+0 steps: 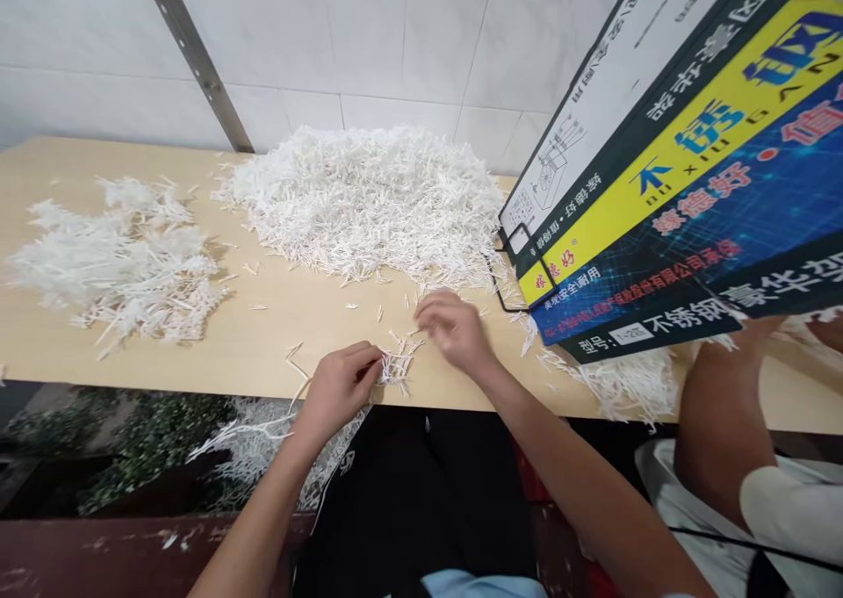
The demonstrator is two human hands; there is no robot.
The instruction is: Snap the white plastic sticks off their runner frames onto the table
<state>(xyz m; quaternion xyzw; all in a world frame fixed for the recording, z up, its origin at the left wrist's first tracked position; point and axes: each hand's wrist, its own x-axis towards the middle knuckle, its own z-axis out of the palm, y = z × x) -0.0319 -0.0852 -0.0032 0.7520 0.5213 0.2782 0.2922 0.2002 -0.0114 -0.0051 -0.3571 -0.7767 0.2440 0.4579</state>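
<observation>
Near the table's front edge, my left hand [343,385] is closed with thumb and fingertips pinched together. A white branching strand [299,383] trails from behind it towards the lower left. Whatever sits between those fingertips is too small to make out. My right hand [454,327] hovers just to the right with curled fingers, its thumb and forefinger close together; their grip is hidden. Between the hands lies a small cluster of short white plastic pieces [399,363]. A few loose bits [380,313] are scattered beyond it.
A large heap of white pieces [369,198] lies against the tiled wall, a smaller pile [125,264] to the left. A tall printed cardboard box [659,203] stands at right. Beyond it, another person's arm [724,405] is near more pieces [625,383]. White strands [256,466] lie below the table.
</observation>
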